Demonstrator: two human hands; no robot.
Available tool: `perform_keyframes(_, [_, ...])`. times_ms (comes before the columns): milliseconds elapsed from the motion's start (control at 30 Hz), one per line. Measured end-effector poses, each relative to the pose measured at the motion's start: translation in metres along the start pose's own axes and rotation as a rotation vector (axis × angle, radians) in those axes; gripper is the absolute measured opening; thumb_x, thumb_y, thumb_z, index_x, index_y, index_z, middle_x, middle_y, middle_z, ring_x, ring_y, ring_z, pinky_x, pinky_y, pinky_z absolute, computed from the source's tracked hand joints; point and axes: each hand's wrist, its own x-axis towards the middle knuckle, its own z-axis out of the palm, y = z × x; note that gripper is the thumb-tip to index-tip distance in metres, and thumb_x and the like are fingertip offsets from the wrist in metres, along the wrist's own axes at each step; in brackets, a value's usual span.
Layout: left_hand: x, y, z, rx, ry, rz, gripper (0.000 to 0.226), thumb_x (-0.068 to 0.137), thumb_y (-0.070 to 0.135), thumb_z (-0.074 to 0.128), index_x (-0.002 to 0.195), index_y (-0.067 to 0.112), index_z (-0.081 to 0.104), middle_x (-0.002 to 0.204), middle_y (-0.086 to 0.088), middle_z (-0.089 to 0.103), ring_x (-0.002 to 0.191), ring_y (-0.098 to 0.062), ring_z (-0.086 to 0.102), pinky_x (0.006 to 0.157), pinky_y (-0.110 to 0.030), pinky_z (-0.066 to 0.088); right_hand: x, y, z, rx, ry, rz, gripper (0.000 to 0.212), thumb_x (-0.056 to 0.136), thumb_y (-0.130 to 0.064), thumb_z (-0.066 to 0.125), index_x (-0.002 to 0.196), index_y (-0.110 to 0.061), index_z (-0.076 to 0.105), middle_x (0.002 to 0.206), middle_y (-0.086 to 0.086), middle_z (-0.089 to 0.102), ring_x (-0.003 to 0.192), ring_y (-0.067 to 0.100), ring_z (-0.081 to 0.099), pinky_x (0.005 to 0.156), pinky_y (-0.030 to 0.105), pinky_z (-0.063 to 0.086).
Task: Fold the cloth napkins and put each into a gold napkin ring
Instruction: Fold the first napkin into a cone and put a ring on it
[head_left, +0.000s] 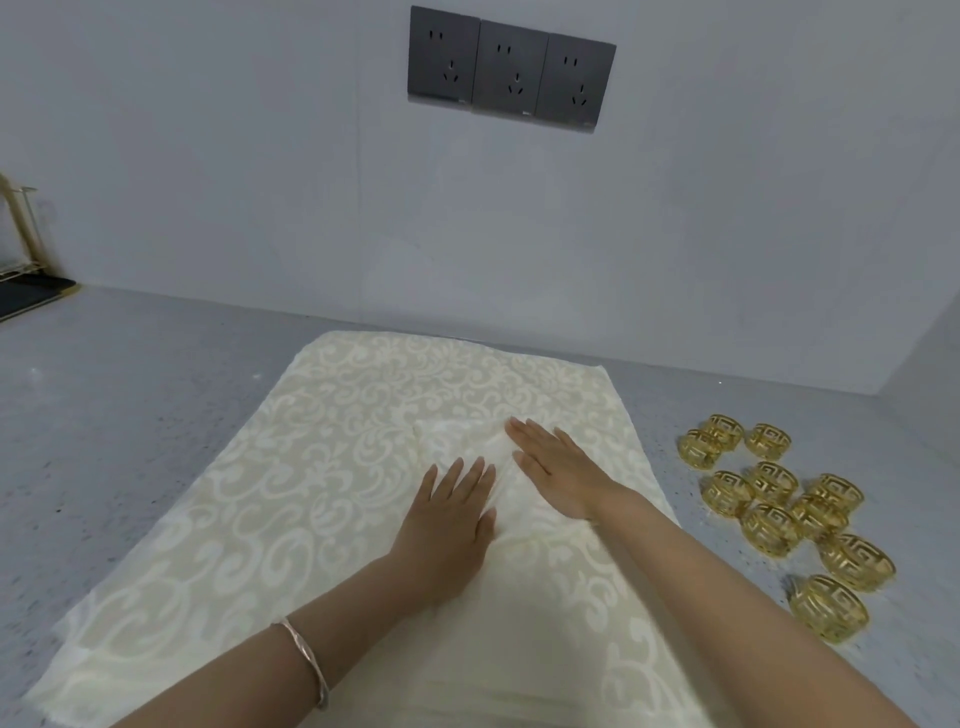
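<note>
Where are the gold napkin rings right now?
In the head view, the gold napkin rings sit clustered on the grey counter, just right of the cream napkin under the left hand and right hand.

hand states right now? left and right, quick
left hand: open, fingers straight, pressing flat on the napkin.
right hand: open, palm down flat on the same napkin, gripping nothing.

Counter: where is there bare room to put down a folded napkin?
Bare counter lies left of the cloth, up to the mat. Right of the cloth, the rings crowd it.
</note>
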Motion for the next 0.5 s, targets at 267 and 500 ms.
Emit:
perform_keyframes(267, [0.001, -0.002, 0.002, -0.049, 0.044, 0.017, 0.05, 0.105, 0.032, 0.014, 0.152, 0.035, -0.003, 0.161, 0.008, -0.003, 0.148, -0.014, -0.009, 0.119, -0.034, -0.01, -0.01, 0.0, -0.021, 0.148, 0.216, -0.058, 0.051, 0.102, -0.044, 0.024, 0.15, -0.027, 0.023, 0.157, -0.014, 0.015, 0.144, -0.001, 0.005, 0.117, 0.022, -0.004])
perform_keyframes(500, [0.003, -0.003, 0.004, -0.066, 0.045, 0.017, 0.05, 0.104, 0.03, 0.016, 0.151, 0.035, -0.002, 0.161, 0.008, -0.002, 0.148, -0.014, -0.007, 0.119, -0.034, -0.01, -0.08, 0.003, -0.032, -0.093, 0.108, -0.255, 0.048, 0.087, -0.038, 0.058, 0.134, -0.031, 0.051, 0.138, -0.019, 0.047, 0.127, 0.0, 0.04, 0.106, 0.014, 0.02])
